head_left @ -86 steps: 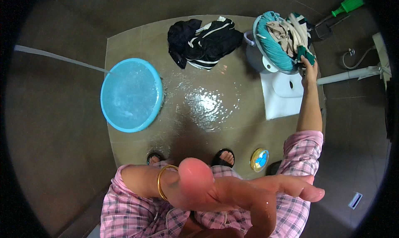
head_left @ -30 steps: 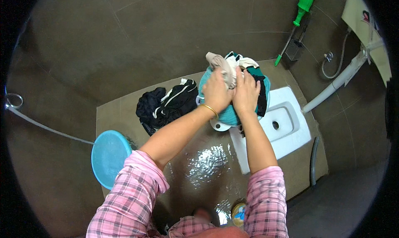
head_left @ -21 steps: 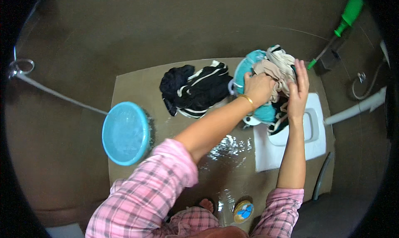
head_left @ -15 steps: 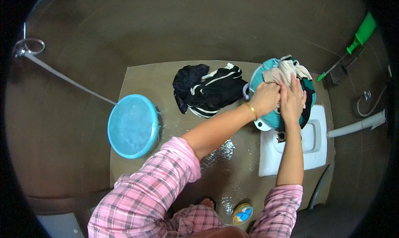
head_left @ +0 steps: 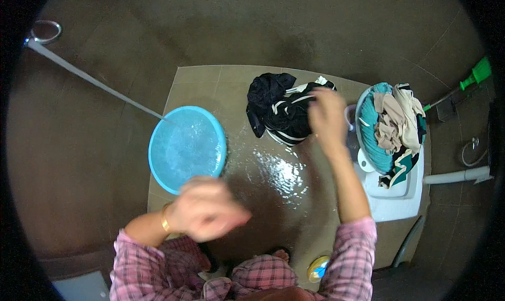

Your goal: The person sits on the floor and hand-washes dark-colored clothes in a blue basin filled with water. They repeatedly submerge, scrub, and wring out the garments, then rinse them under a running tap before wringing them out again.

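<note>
My left hand [head_left: 208, 209], a bangle at its wrist, is raised by the near edge of a light blue basin [head_left: 222, 161] of bubbling water. Motion smears its fingers. My right hand [head_left: 327, 117] reaches over the right end of a pile of wet black clothes with white stripes [head_left: 286, 117]. It is blurred too, and I cannot make out its fingers. Further right, a tub [head_left: 360, 124] is heaped with a teal knitted garment [head_left: 375, 130], a beige cloth [head_left: 389, 117], cream clothes [head_left: 407, 111] and a green-and-white piece [head_left: 402, 167]. No hand touches this heap.
A stream of water [head_left: 94, 80] runs from the left wall into the basin. The tub rests over a white squat toilet [head_left: 389, 209], with a grey pipe [head_left: 457, 176] beyond it. A green-handled brush [head_left: 476, 74] hangs at the right. A round yellow container [head_left: 318, 269] stands near my feet.
Both hands have left the heap in the tub. My left hand has swung left and back toward me, while my right has moved left to the black clothes. The view has shifted.
</note>
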Demonstrator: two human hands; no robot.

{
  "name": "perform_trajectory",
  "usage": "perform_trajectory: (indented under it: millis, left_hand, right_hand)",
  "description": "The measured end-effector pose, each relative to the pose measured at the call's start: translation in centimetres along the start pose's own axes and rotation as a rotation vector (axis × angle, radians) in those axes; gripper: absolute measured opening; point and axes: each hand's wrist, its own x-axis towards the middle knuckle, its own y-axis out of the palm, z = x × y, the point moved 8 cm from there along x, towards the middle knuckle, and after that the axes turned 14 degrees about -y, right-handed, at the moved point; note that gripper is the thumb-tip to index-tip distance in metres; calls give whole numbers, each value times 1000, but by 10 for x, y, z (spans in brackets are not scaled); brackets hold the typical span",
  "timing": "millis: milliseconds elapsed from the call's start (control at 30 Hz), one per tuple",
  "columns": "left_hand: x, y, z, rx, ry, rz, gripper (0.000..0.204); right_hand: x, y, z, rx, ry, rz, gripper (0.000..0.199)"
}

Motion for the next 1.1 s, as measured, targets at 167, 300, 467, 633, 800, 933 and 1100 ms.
perform_trajectory:
  millis: [167, 300, 467, 633, 800, 933, 1100]
  left_hand:
    - [-65, -94, -57, -541, 439, -429, 22]
    - [-93, -103, -60, -413, 216, -489, 32]
    - [-113, -109, -47, -626, 297, -444, 32]
    - [-184, -115, -31, -588, 207, -773, 9]
    - [-96, -44, 116, -390, -565, -354, 58]
    - [-92, 54, 202, 63, -578, 112, 107]
    - [-82, 177, 213, -507, -560, 596, 93]
  right_hand:
    - [-29, 236, 8, -41, 297, 666, 67]
    - [-59, 312, 17, -463, 282, 708, 83]
    - [-89, 328, 14, -452, -73, 615, 43]
    - [-105, 261, 84, 241, 58, 558, 40]
    - [-192, 179, 109, 912, 663, 376, 43]
    - [-177, 102, 142, 1243, 897, 176, 46]
    - [-138, 12, 144, 1447, 872, -79, 66]
